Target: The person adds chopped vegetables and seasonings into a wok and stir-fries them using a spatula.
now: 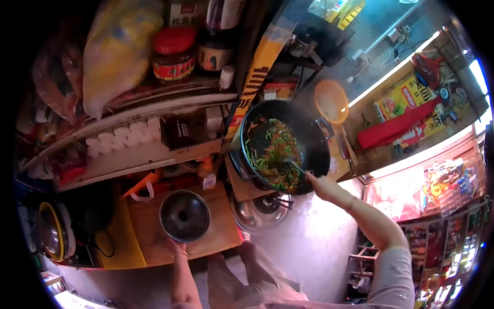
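My right hand (320, 186) is closed around the handle of a metal spatula (292, 164), whose head rests in the food inside a large dark wok (319, 149). The food (275, 149) is a mix of green cut stalks and brownish-red shreds, lying mostly in the wok's left half. Lower left, my left hand (178, 248) is at the near rim of a round metal bowl (180, 229), its fingers partly hidden by the rim. The bowl is over a wooden board (154, 247) and looks dark inside.
A metal lid (252, 219) lies below the wok. Behind it stands an orange basin (332, 98). Shelves at left hold a red-lidded jar (175, 56) and egg-like white items (123, 135). A red cloth-like item (396, 123) lies on the right-hand ledge.
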